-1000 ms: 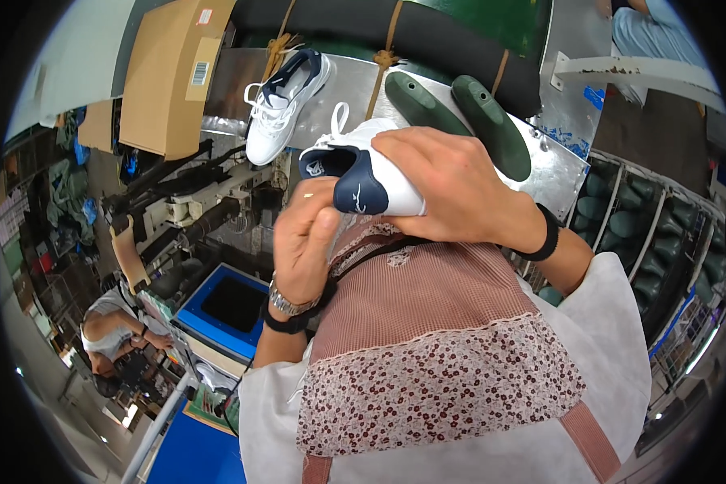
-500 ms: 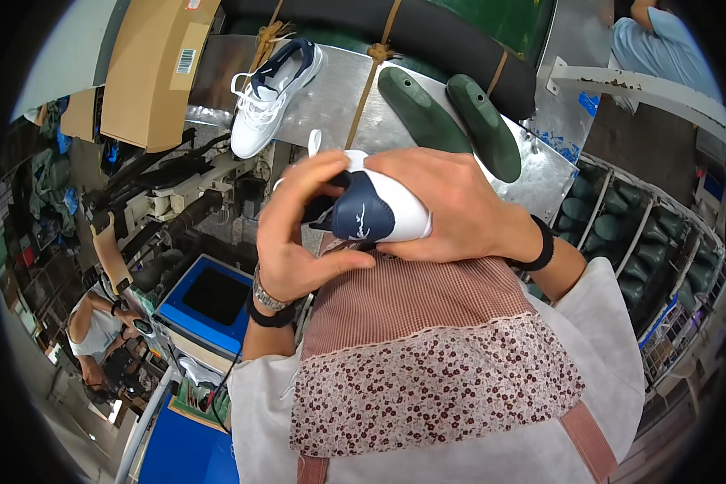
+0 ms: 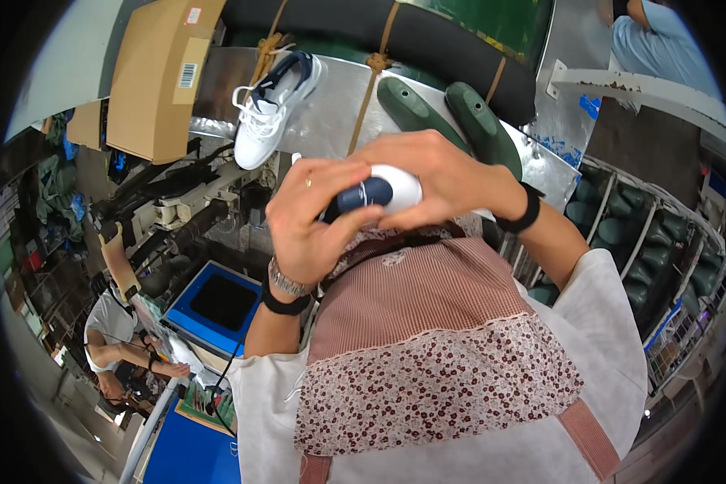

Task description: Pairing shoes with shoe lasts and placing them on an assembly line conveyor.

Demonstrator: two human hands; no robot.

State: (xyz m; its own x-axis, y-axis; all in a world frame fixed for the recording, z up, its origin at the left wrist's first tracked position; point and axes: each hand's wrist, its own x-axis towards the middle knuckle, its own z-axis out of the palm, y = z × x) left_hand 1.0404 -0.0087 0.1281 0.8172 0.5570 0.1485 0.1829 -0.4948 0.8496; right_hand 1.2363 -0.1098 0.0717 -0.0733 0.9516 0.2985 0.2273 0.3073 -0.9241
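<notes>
Between my two hands, in front of the apron, is a white sneaker [image 3: 406, 187] with a navy heel patch. My left hand [image 3: 310, 214] is closed on its navy end, thumb and fingers pinching from both sides. My right hand [image 3: 440, 173] wraps over the white part. Much of the sneaker is hidden under my fingers. Beyond, on the metal bench [image 3: 343, 97], stands a second white sneaker [image 3: 264, 121] with a navy lining and white laces. Two dark green shoe lasts [image 3: 480, 125] lie on the bench to the right.
A padded black roll [image 3: 339, 31] tied with cord runs along the bench's far side. A cardboard box [image 3: 155, 81] stands at far left. At right is a wire rack [image 3: 621, 218] holding several green lasts. Machinery and a blue-framed panel [image 3: 214, 305] are at left. Two other people work nearby.
Both hands have tightened round the sneaker, covering more of it, and its navy heel patch has turned. At left, the other person's arm has moved.
</notes>
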